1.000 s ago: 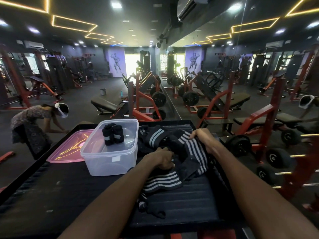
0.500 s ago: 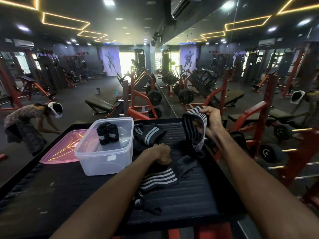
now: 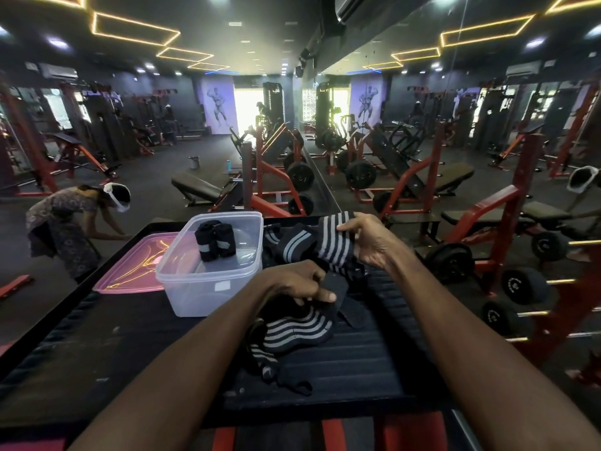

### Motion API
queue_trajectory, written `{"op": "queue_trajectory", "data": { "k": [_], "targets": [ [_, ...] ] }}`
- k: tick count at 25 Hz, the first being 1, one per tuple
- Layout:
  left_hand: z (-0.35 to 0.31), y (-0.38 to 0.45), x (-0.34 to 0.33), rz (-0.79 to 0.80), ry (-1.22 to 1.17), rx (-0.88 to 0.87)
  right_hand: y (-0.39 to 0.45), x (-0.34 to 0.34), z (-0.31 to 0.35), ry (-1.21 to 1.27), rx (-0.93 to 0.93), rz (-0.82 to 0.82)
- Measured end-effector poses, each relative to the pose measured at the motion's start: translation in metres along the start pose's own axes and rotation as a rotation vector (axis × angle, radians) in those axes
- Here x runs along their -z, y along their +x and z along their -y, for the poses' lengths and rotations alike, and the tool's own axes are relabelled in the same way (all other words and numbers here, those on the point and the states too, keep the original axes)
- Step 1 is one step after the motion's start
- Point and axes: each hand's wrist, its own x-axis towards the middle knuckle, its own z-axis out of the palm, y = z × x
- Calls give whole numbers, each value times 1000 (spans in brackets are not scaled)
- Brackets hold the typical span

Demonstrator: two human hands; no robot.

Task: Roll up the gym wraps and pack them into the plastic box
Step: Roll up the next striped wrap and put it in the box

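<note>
A clear plastic box (image 3: 208,288) stands on the black table (image 3: 81,353) and holds two rolled black wraps (image 3: 214,240). To its right lies a loose pile of black wraps with grey stripes (image 3: 292,330). My right hand (image 3: 367,242) grips one striped wrap (image 3: 335,242) and holds it a little above the table. My left hand (image 3: 302,284) pinches the black end of that wrap near the pile. Another striped wrap (image 3: 292,245) lies behind, beside the box.
The box's pink lid (image 3: 130,271) lies flat left of the box. A person (image 3: 65,222) bends over on the gym floor at left. Red weight machines and benches (image 3: 455,229) stand beyond the table's far and right edges.
My right hand lifted the striped wrap off the pile, then brought it down and closer to the table. My left hand stayed on the pile, now pinching the wrap's black end.
</note>
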Motion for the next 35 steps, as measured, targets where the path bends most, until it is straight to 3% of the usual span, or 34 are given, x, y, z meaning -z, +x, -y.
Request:
{"op": "queue_trajectory", "data": {
  "k": [4, 7, 9, 12, 15, 19, 24, 29, 32, 35],
  "targets": [
    [14, -6, 21, -103, 179, 79, -1, -12, -3, -42, 12, 28],
    [27, -5, 21, -167, 529, 185, 1, -20, 0, 11, 39, -36],
    [34, -1, 14, -235, 578, 220, 2, -25, 0, 23, 69, -101],
    [20, 2, 8, -510, 293, 99, 5, -29, -1, -77, 84, -184],
    [6, 2, 12, -748, 92, -89, 1, -31, 2, -139, 17, -156],
    [3, 4, 22, -766, -76, -279, -12, -37, 19, -44, -22, 0],
    [-17, 7, 36, -813, -345, -223, -19, -39, 37, 25, 111, 150],
    [-33, 6, 39, -740, -507, -269, -17, -43, 40, -194, 155, 63],
    [-35, 16, 39, -661, -561, -210, -13, -47, 38, -140, 228, -54],
    [-44, 19, 38, -717, -604, -184, -6, -45, 41, -45, 345, -66]
  ]
}}
